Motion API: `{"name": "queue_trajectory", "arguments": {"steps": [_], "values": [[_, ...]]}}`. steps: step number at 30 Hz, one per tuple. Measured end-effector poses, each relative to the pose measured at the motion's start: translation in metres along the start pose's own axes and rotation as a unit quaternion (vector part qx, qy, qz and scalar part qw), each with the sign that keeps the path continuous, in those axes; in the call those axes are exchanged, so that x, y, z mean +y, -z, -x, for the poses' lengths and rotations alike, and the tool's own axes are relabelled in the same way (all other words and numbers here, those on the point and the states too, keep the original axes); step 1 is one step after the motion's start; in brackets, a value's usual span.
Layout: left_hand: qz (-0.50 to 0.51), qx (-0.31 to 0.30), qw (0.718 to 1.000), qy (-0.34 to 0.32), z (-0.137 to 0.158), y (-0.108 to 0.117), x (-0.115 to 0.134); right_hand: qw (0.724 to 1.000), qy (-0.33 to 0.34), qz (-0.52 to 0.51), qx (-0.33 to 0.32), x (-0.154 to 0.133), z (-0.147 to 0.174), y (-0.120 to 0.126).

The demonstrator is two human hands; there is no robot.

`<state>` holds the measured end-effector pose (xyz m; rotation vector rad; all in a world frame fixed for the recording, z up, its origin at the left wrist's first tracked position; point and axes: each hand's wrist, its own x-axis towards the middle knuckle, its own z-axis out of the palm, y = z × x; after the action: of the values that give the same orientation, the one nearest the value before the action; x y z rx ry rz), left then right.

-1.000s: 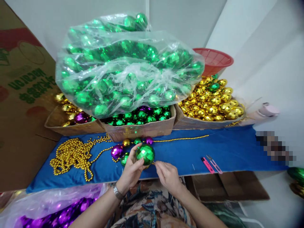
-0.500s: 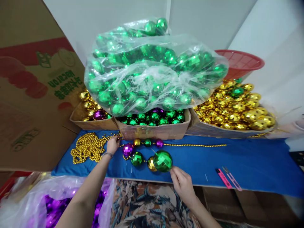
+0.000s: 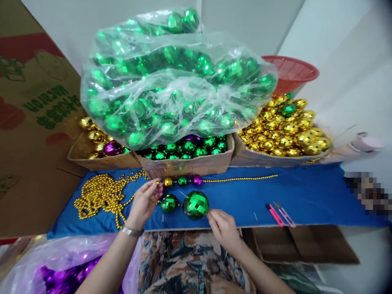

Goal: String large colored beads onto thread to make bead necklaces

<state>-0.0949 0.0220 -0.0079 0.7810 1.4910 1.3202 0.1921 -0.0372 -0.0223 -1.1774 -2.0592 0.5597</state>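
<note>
My left hand (image 3: pixel 146 201) is closed in a pinch on the gold bead string (image 3: pixel 130 201), just left of a row of balls. A purple ball there is mostly hidden behind its fingers. At the right edge of a large faceted green ball (image 3: pixel 196 205), my right hand (image 3: pixel 225 228) pinches it with its fingertips. A thin pale pin or wire sticks out at that ball's upper left. Beside it lies a smaller green ball (image 3: pixel 168 203) on the string. Behind run a small gold ball (image 3: pixel 168 181), a green ball (image 3: pixel 182 181) and a purple ball (image 3: pixel 197 180).
A gold bead pile (image 3: pixel 98 196) lies on the blue cloth (image 3: pixel 239 204). Cutter (image 3: pixel 275 215) and pink snips (image 3: pixel 286 215) are at right. Behind stand cardboard boxes (image 3: pixel 186 166) of balls, a clear bag of green balls (image 3: pixel 177 94) and a red basket (image 3: pixel 294 75).
My left hand has come toward me, drawing gold beads off the pile. The large green ball now covers the gold ball beside it. The whole view has shifted.
</note>
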Motion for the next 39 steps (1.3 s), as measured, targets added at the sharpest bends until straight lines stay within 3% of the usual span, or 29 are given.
{"name": "queue_trajectory", "arguments": {"steps": [3, 6, 12, 25, 29, 32, 35, 39], "values": [[0.173, -0.088, 0.976, 0.103, 0.026, -0.032, 0.009, 0.999, 0.016, 0.044, -0.008, -0.002, -0.002, 0.002], [0.217, -0.112, 0.96, 0.141, 0.037, -0.051, 0.014, 0.996, 0.024, 0.08, -0.004, -0.002, -0.002, 0.005], [0.226, -0.14, 0.953, 0.149, 0.042, -0.061, 0.015, 0.995, 0.013, 0.102, 0.005, 0.003, 0.003, 0.009], [0.165, -0.159, 0.967, 0.111, 0.044, -0.071, 0.017, 0.989, 0.018, 0.146, 0.02, 0.016, 0.009, 0.011], [0.084, -0.173, 0.98, 0.045, 0.047, -0.077, 0.01, 0.992, -0.012, 0.127, 0.007, 0.02, 0.009, 0.011], [0.002, -0.18, 0.983, -0.027, 0.048, -0.084, -0.002, 0.995, -0.091, 0.042, -0.006, 0.031, 0.012, 0.002], [-0.081, -0.186, 0.974, -0.098, 0.049, -0.093, -0.017, 0.984, -0.169, -0.033, -0.042, 0.054, 0.021, -0.014], [-0.133, -0.193, 0.95, -0.204, 0.051, -0.104, -0.022, 0.981, -0.189, 0.0, -0.039, 0.078, 0.031, -0.02]]}}
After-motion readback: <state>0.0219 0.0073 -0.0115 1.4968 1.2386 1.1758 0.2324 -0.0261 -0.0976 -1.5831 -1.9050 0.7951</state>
